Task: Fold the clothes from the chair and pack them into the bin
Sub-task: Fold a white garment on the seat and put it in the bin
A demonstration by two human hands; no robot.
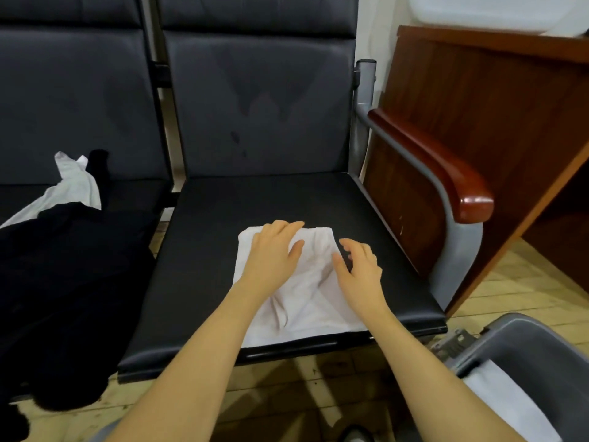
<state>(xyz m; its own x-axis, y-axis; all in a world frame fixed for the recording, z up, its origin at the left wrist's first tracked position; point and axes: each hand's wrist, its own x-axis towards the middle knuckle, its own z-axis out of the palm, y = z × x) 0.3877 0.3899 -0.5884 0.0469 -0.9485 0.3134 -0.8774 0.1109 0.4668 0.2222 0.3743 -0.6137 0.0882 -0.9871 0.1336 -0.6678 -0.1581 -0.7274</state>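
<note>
My left hand (274, 250) lies flat, fingers apart, on one folded white garment (306, 301) on the chair seat (204, 250); right hand (360, 266) hovers loosely spread beside it. Two more clothes (63, 250) left, one bin (526, 355).

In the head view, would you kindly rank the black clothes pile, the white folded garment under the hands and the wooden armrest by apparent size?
1. black clothes pile
2. white folded garment, partly covered by hands
3. wooden armrest

Wide-angle nearness inflates the pile.

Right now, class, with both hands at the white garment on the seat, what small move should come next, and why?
Probably smooth it flat: the white garment still shows creases, the left hand rests flat on it, and the right hand hovers, fingers loosely curled.
</note>
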